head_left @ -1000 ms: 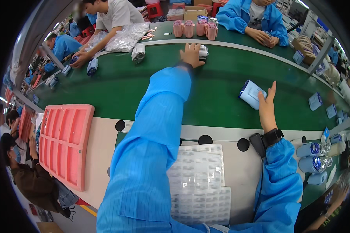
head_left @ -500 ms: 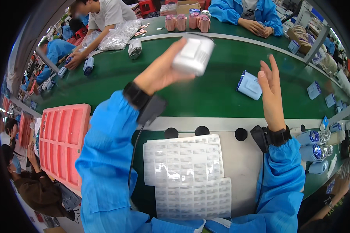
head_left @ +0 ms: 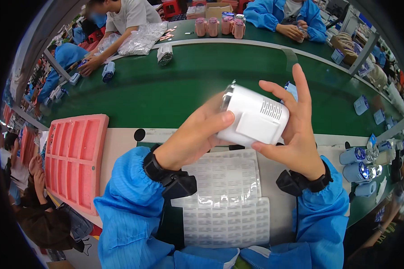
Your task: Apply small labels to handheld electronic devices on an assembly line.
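The white device (head_left: 262,127) is up in the air between both hands, hanging over the near edge of the green surface (head_left: 143,98) and just beyond the printed sheets (head_left: 226,219) on the light table (head_left: 278,197). It's tilted, shiny silver end up on the left, vent slots toward the right, raised rectangular panel facing the wearer.

Left grip (head_left: 197,134) definitely has it: thumb laid across the panel side near the silver end, the other fingers tucked behind where I can't see them. The right grip (head_left: 296,134) is at the opposite end, and it's loose, fingers spread with one pointing straight up and the thumb down at the device's lower edge. Can't tell from here if that thumb is actually pressing.

Behind the right fingers there's a light-blue device (head_left: 291,89) on the green, mostly covered up. Pink compartment tray (head_left: 76,161) sits well off to the left, and a whitish one with a silver end (head_left: 164,54) lies further back.
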Motion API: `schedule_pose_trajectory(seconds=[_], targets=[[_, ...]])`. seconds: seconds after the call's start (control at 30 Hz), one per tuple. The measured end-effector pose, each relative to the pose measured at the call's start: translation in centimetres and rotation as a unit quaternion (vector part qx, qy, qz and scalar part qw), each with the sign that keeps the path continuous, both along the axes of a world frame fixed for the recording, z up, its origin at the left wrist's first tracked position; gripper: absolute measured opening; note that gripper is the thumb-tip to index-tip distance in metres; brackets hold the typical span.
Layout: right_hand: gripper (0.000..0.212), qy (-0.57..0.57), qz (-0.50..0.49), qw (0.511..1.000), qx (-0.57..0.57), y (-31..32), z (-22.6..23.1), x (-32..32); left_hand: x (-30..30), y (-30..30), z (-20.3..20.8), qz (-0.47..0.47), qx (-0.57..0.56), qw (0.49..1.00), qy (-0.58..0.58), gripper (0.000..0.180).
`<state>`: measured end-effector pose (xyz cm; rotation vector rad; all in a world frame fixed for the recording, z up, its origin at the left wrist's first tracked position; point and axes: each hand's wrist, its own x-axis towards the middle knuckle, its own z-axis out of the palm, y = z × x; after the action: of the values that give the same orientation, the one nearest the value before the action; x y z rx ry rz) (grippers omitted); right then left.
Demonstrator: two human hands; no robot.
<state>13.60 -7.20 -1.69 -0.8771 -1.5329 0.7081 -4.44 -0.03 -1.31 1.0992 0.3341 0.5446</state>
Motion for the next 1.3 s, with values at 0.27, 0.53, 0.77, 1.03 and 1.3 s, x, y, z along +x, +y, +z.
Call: schedule_pose_trajectory(seconds=[0.27, 0.53, 0.77, 1.03, 1.3], targets=[[0.048, 0.09, -0.133, 0.987, 0.013, -0.9, 1.5, 0.8, -0.3, -1.2, 0.7, 0.03, -0.036, 0.998, 0.03, 0.056], [0.009, 0.098, -0.106, 0.982, -0.121, -3.0, 2.2, -1.5, -0.1, -2.3, -0.4, 0.107, 0.07, 0.992, 0.017, 0.071], [0.008, 0.044, -0.149, 0.983, -0.095, -3.1, 2.0, -2.9, -0.2, -3.0, -0.8, 0.138, 0.066, 0.988, -0.005, 0.078], [0.008, 0.032, -0.164, 0.981, -0.095, -3.0, 1.8, -3.4, -0.3, -3.0, -0.5, 0.149, 0.046, 0.988, 0.017, 0.073], [0.009, -0.011, -0.153, 0.983, -0.098, -3.1, 1.7, -3.2, -0.3, -3.0, -0.5, 0.146, 0.041, 0.988, 0.013, 0.069]])
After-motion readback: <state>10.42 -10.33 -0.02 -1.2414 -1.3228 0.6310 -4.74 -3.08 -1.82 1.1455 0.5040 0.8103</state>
